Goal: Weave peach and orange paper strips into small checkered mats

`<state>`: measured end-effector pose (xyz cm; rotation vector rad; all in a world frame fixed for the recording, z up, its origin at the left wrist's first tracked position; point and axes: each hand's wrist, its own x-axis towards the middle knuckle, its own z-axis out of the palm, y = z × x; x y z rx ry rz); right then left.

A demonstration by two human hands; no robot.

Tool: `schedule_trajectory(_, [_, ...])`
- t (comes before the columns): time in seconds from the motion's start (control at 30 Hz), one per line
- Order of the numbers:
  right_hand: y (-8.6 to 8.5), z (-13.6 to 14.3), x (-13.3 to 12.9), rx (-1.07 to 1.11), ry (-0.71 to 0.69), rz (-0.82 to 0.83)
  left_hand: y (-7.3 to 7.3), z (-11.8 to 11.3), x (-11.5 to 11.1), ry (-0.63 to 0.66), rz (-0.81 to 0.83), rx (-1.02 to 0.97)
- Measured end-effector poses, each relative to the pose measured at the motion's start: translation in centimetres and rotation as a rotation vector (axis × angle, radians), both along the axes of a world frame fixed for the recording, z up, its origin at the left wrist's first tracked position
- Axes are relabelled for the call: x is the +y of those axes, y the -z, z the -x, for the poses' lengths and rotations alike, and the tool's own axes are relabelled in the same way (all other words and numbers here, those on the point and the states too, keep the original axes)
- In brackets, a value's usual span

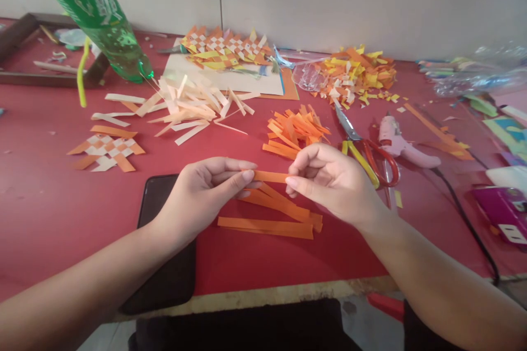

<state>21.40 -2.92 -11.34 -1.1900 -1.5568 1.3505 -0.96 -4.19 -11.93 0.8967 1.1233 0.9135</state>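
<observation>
Between my two hands an orange paper strip (272, 176) is stretched level above the table. My left hand (212, 186) pinches its left end between thumb and fingers. The right end is gripped by my right hand (329, 184) in the same way. Below the held strip lie several longer orange strips (267, 226) on the red tabletop. Just beyond my right hand is a pile of short orange strips (297, 127). A heap of cream paper strips (193, 101) spreads farther back, and a woven orange-and-white paper piece (107, 148) rests to the left.
A black phone (164, 269) lies under my left forearm. Scissors (362, 148) and a pink glue gun (403, 142) with a black cord are on the right. A green bottle (99, 16) stands at back left. Paper scraps (358, 74) and woven pieces (226, 46) sit near the wall.
</observation>
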Motion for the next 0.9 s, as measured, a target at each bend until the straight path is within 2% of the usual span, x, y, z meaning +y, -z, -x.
schedule_trajectory(0.2, [0.2,0.2,-0.3,-0.04,0.006,-0.076,0.0,0.0,-0.1,-0.012,-0.045,0.015])
schedule_trajectory(0.3, [0.5,0.2,-0.4,-0.117,0.02,-0.186,0.1,0.0,-0.1,-0.021,-0.05,0.031])
schedule_trajectory(0.43, [0.8,-0.1,-0.2,-0.338,0.029,-0.381,0.0,-0.1,0.1,-0.002,-0.026,0.006])
schedule_trajectory(0.5, [0.8,-0.6,0.2,-0.426,0.145,-0.47,0.0,-0.1,0.2,-0.011,-0.018,-0.035])
schedule_trajectory(0.6, [0.7,-1.5,1.1,-0.527,0.405,-0.632,-0.2,-0.1,0.1,-0.026,-0.01,-0.087])
schedule_trajectory(0.7, [0.5,-2.1,1.7,-0.714,0.433,-0.8,-0.2,0.0,0.1,-0.027,-0.011,-0.08])
schedule_trajectory(0.73, [0.5,-2.1,1.7,-0.752,0.406,-0.848,-0.1,0.0,0.0,-0.03,-0.012,-0.074])
schedule_trajectory(0.8, [0.4,-1.8,1.4,-0.745,0.245,-0.894,-0.1,0.0,0.1,-0.032,-0.01,-0.073])
schedule_trajectory(0.9, [0.3,-0.8,0.4,-0.668,-0.15,-0.762,0.0,0.0,0.1,-0.034,-0.016,-0.074])
